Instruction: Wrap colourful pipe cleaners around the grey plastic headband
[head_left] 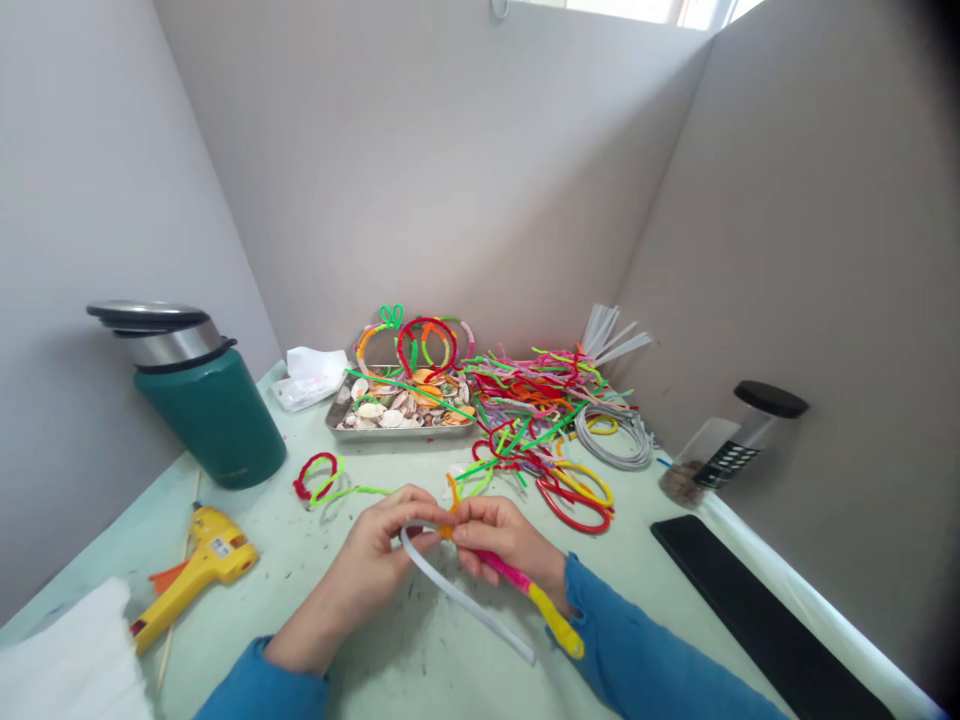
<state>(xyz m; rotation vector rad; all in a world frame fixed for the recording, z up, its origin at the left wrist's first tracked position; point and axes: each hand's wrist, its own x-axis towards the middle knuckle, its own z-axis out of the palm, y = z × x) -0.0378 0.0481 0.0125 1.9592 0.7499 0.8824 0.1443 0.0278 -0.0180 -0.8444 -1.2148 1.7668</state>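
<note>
My left hand (375, 555) and my right hand (504, 540) meet over the pale green table, both pinched closed on a grey headband (465, 600). One arm of the headband is bare grey and curves toward me. The other arm, under my right wrist, is wrapped in pink and yellow pipe cleaner (536, 598). An orange pipe cleaner (450, 505) sticks up between my fingertips at the top of the band.
A heap of coloured pipe cleaners (536, 395) and hoops lies behind my hands, beside a metal tray of shells (397, 408). A green flask (206, 400) and a yellow glue gun (196, 575) sit left; a jar (724, 445) and black strip (757, 615) right.
</note>
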